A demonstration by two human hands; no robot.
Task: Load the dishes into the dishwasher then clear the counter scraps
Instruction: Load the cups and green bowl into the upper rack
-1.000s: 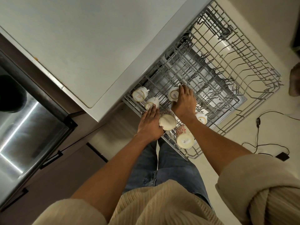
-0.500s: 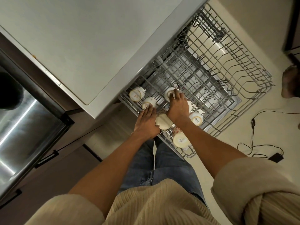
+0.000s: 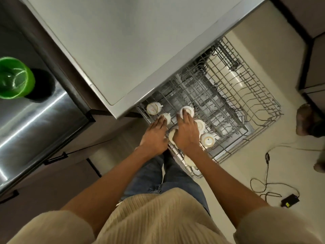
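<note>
The grey wire dishwasher rack [image 3: 249, 95] is pulled out below the counter edge. Several white cups sit upside down along its near left side, one at the far left [image 3: 153, 108]. My left hand [image 3: 155, 133] lies flat with straight fingers touching a small cup [image 3: 167, 117]. My right hand [image 3: 186, 131] reaches over the row, its fingertips resting on the base of another upturned cup [image 3: 189, 110]. A pale cup [image 3: 171, 135] shows between the two hands. Two more cups [image 3: 208, 140] stand just right of my right hand.
The white counter [image 3: 140, 41] overhangs the rack's far side. A steel sink [image 3: 35, 117] with a green bowl [image 3: 15, 78] lies left. A black cable and adapter [image 3: 290, 199] trail on the floor at right, near another person's foot [image 3: 305, 118].
The view has swung, bringing the green bowl into sight. My right hand has slid left along the cup row and now covers more of the cup between the hands; my left hand stays put.
</note>
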